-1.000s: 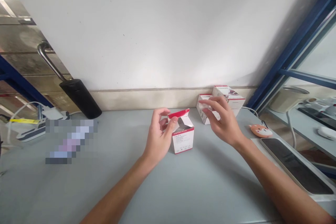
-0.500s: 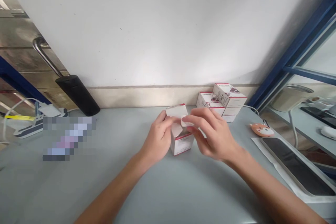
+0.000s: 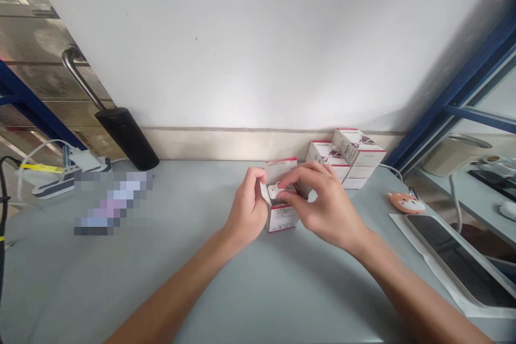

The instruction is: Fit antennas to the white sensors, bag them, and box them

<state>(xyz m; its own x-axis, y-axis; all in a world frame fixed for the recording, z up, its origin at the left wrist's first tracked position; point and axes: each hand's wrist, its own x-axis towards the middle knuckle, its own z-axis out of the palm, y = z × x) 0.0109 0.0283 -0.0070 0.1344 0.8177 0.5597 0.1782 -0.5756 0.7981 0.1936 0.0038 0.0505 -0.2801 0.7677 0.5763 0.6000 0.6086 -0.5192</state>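
Observation:
A small white-and-red carton stands on the grey table with its top flaps up. My left hand is closed around its left side, thumb and fingers at the left flap. My right hand pinches a small white plastic piece at the carton's open mouth. That piece is partly covered by my fingers, and its exact kind cannot be made out. The inside of the carton is mostly hidden by my right hand.
Several similar cartons are stacked by the wall, behind my right hand. A phone and an orange animal-faced case lie at the right. On the left are a black cylinder, a power strip and a blurred-out object.
The white piece has gone down and slightly left into the carton's mouth with my right hand. My left hand has shifted onto the left flap, which now stands more upright.

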